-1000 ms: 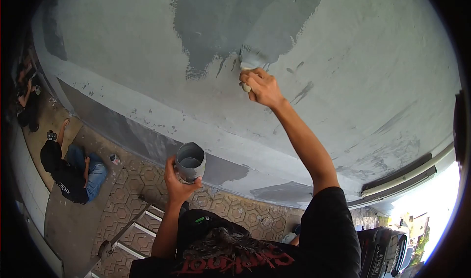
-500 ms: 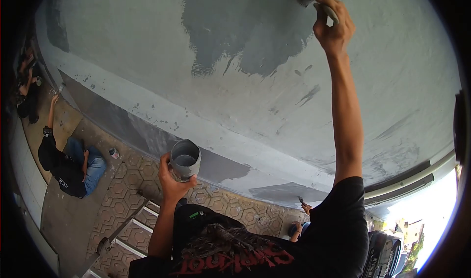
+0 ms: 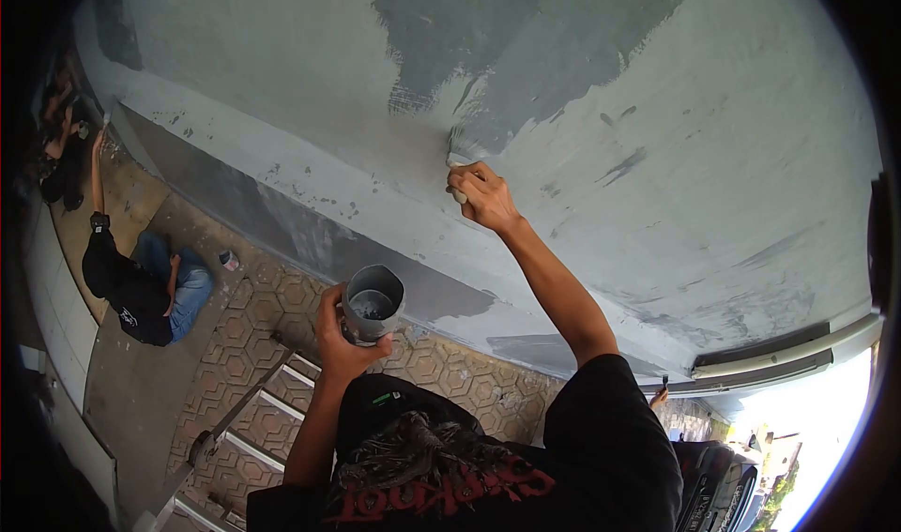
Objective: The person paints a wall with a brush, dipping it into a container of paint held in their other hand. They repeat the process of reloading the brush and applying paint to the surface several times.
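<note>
My right hand (image 3: 483,194) is closed round the handle of a paintbrush (image 3: 458,157). Its bristles press on the pale grey wall (image 3: 657,204), at the lower edge of a darker grey paint patch (image 3: 526,44). In my left hand (image 3: 352,344) is a cup of grey paint (image 3: 374,299), held upright with its mouth facing up, in front of the wall's lower ledge. Fingers and thumb wrap round the cup's side. Some paint shows inside the cup.
An aluminium ladder (image 3: 258,405) stands below me on hexagonal paving (image 3: 272,297). A seated person in black (image 3: 127,279) reaches toward the wall at left, near a small paint can (image 3: 228,260). Another person's hand (image 3: 660,397) holds a brush at right. A vehicle (image 3: 718,485) is parked lower right.
My right hand has swept the brush down and left, from the top of the dark patch to its lower edge. My left hand still holds the cup.
</note>
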`<state>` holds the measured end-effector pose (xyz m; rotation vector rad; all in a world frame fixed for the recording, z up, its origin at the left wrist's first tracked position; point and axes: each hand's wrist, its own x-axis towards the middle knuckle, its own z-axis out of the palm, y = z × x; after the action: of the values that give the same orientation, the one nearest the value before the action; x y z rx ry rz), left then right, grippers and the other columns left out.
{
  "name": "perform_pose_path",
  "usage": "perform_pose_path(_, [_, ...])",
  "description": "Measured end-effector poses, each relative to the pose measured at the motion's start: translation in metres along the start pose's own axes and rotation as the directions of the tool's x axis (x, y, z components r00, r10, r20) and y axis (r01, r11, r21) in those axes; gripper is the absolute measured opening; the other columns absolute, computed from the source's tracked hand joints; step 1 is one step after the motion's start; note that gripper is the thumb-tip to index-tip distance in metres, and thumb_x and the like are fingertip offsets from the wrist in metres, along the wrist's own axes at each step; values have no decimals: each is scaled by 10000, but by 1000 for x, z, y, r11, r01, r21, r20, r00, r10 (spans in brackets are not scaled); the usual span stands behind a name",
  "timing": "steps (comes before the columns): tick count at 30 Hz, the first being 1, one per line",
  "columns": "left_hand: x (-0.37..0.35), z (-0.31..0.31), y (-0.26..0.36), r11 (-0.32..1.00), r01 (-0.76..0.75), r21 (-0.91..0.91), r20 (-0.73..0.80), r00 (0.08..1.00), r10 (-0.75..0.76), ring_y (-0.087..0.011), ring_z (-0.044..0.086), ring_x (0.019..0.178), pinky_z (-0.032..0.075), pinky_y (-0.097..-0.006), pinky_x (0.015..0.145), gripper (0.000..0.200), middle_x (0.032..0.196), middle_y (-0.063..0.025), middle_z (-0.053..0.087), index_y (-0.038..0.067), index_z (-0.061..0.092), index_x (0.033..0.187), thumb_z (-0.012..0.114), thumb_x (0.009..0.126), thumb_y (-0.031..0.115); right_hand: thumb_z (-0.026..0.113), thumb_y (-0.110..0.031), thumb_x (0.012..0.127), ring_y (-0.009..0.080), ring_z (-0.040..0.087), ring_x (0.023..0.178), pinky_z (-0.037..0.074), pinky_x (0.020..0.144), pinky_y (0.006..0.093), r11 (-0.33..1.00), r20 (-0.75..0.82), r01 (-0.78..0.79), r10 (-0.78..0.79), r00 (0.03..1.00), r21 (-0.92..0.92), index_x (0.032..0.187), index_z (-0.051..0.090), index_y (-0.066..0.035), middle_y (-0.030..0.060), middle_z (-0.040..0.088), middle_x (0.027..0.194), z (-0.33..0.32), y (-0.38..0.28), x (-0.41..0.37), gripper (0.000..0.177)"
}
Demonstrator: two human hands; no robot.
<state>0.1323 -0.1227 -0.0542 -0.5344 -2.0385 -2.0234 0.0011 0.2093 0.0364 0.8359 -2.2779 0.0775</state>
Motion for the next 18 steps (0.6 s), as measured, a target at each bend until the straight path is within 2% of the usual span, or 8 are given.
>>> perform_pose_path(3, [-4, -4, -4, 1000, 25, -2, -4, 1000, -25, -285, 624, 1041, 546, -395, 837, 875, 1163, -158, 556, -32, 484, 1280, 901, 623, 367, 644, 80, 653, 194, 641, 905, 575, 566, 302, 991, -194, 134, -136, 972, -22, 944, 635, -134, -29, 684, 955, -40, 8, 58, 361])
perform_pose_path(6, [-3, -4, -4, 999, 33, 16, -2, 999, -33, -286, 623, 1037, 541, -393, 844, 860, 1158, -157, 561, -25, 489, 1276, 896, 616, 347, 627, 119, 674, 226, 684, 838, 568, 638, 314, 972, -350, 124, -188, 918, -199, 933, 638, -70, 27, 702, 904, -101, 54, 120, 321])
perform_pose_path(8, [0, -4, -7, 999, 9, 47, -3, 1000, -9, -285, 623, 1037, 540, -393, 847, 851, 1153, -156, 562, -23, 487, 1276, 890, 619, 337, 646, 114, 697, 245, 706, 838, 568, 681, 313, 908, -419, 230, -372, 829, -351, 928, 639, -59, 48, 712, 862, -133, 59, 156, 288])
perform_pose_path(9, [1, -5, -8, 997, -26, 78, -1, 1000, 26, -285, 623, 1038, 538, -392, 851, 842, 1148, -156, 563, -21, 486, 1277, 885, 622, 327, 646, 114, 697, 245, 706, 838, 568, 681, 313, 910, -417, 230, -368, 831, -344, 928, 639, -59, 48, 712, 862, -143, 58, 164, 288])
perform_pose_path(11, [2, -5, -7, 999, -1, 46, -9, 1000, 1, -282, 623, 1041, 536, -394, 855, 840, 1145, -156, 564, -21, 481, 1280, 883, 626, 321, 668, 102, 718, 260, 713, 867, 570, 706, 304, 877, -571, 262, -464, 678, -402, 906, 636, -55, 54, 718, 835, -151, 56, 174, 246])
perform_pose_path(14, [4, -4, -7, 999, 36, -15, -9, 999, -36, -276, 622, 1051, 531, -393, 868, 843, 1146, -154, 562, -19, 470, 1289, 882, 633, 312, 763, -47, 718, 247, 695, 871, 575, 689, 274, 869, -417, 292, -456, 786, -401, 864, 623, -78, 38, 726, 856, -107, 38, 139, 205])
perform_pose_path(16, [6, -6, -8, 998, 50, -38, -2, 999, -50, -272, 621, 1059, 528, -391, 878, 848, 1151, -153, 560, -18, 464, 1295, 884, 635, 309, 761, -62, 718, 229, 682, 921, 583, 652, 273, 923, -256, 206, -296, 920, -325, 898, 628, -132, -19, 721, 953, -48, 35, 93, 234])
perform_pose_path(18, [7, -9, -10, 1000, 26, -5, -9, 1000, -26, -265, 616, 1075, 524, -381, 894, 853, 1167, -149, 552, -16, 456, 1303, 887, 635, 292, 767, -43, 671, 210, 657, 989, 593, 611, 280, 933, -138, 186, -237, 962, -309, 946, 624, -180, -69, 695, 1044, 4, 28, 50, 339])
